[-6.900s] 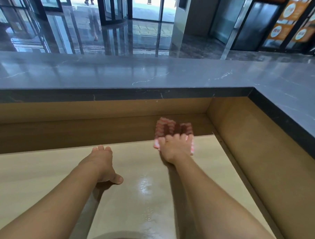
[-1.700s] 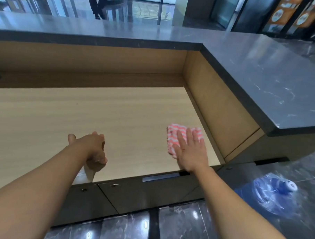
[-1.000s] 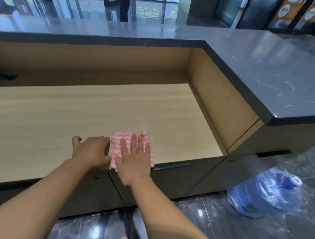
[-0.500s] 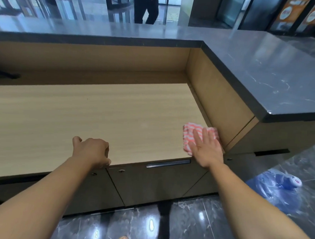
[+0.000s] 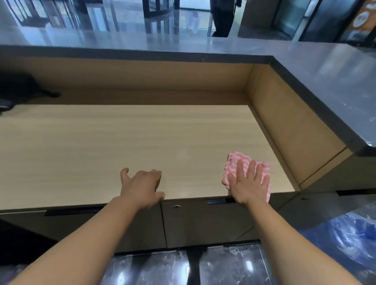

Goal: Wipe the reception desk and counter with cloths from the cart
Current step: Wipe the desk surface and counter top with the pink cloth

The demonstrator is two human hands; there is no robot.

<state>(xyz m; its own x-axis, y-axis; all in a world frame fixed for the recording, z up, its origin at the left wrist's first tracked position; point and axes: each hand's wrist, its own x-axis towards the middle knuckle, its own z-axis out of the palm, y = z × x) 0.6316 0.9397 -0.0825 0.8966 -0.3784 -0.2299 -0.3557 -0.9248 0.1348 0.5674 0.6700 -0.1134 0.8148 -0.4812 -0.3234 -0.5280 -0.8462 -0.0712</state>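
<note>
A folded pink-and-white striped cloth (image 5: 235,163) lies on the light wooden desk (image 5: 118,139) near its front right corner. My right hand (image 5: 248,183) presses flat on the cloth with straight, spread fingers and covers its near half. My left hand (image 5: 141,186) rests on the desk's front edge, left of the cloth, fingers loosely bent and holding nothing. A dark grey stone counter (image 5: 336,84) runs above the desk along the back and the right side.
Dark cabinet fronts (image 5: 200,224) sit under the desk edge. A blue water bottle (image 5: 355,238) lies on the glossy floor at the right. A black object (image 5: 10,91) sits at the desk's far left. A person (image 5: 223,12) stands beyond the counter.
My right hand has drawn the cloth a little left and nearer the front edge since half a second ago. My left hand has loosened its hold on the edge.
</note>
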